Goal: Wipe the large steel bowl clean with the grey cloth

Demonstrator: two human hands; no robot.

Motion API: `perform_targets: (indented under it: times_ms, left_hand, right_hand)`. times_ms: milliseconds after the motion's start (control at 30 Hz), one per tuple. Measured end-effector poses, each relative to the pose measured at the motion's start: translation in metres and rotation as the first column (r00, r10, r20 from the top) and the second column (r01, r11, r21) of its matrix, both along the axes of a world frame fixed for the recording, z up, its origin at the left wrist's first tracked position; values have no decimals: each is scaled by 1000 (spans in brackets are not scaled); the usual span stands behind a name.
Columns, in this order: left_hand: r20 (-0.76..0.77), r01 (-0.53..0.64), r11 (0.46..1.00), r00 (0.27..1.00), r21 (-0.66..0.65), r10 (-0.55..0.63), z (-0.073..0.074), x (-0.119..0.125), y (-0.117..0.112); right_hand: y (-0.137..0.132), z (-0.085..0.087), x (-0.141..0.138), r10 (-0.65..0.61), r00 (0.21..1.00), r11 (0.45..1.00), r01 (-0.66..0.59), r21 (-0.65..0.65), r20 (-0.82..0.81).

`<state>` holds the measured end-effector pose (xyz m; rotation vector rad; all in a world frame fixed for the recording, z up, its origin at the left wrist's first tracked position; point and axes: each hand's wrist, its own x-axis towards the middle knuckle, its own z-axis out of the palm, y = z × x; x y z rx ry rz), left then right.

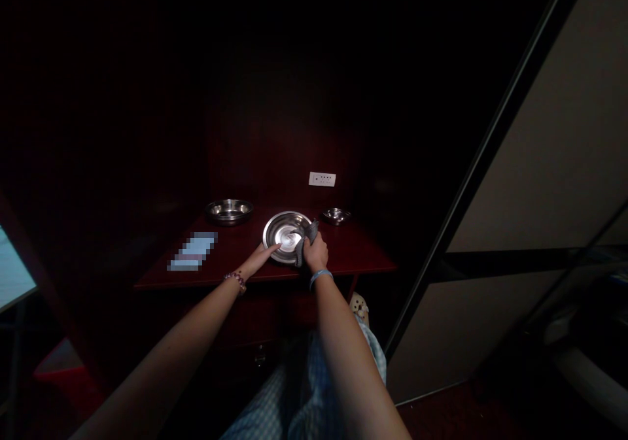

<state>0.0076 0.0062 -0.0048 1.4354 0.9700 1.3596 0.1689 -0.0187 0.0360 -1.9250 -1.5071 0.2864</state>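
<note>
A shiny metal bowl (282,231) is tilted toward me above the dark red desk (235,257). My left hand (258,259) grips its lower left rim, with the thumb over the edge. At the bowl's right side, my right hand (315,253) is closed on a grey cloth (300,250) that lies against the inside and rim. The fingers under the bowl are hidden. Behind and to the left rests a second metal bowl (229,212); a smaller metal bowl (336,216) sits at the back right.
A blurred-out flat item (193,252) lies on the desk's left side. A white wall socket (322,179) is on the back panel. Under the desk is a drawer knob (260,355). Sliding door panels (549,185) stand to the right, and a red bin-like container (66,371) is low at left.
</note>
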Motion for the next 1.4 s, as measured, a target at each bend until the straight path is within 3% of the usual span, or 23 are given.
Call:
perform_targets:
  times_ms: [233,433,733,967,1200,1400]
  left_hand:
    - [18,-73,996,997,-43,74,-7,-7,8]
    - [-1,-69,996,998,-53,69,-6,-12,8]
    - [34,-23,998,999,-50,25,-5,-8,7]
    - [48,-33,999,998,5,32,-4,-8,5]
    - [-46,10,999,999,52,-7,-12,-5,12]
    - [-73,-26,998,997,56,30,-13,-4,14]
  right_hand:
    - [-3,2,0,14,999,999,-12,-29,51]
    - [-2,1,0,35,997,999,-33,-19,63]
    - [7,-10,2,97,990,987,-82,138,-101]
    - [18,-18,-3,137,953,981,-92,172,-270]
    - [23,-24,-1,146,933,979,-90,180,-328]
    - [23,-25,2,167,929,975,-106,196,-331]
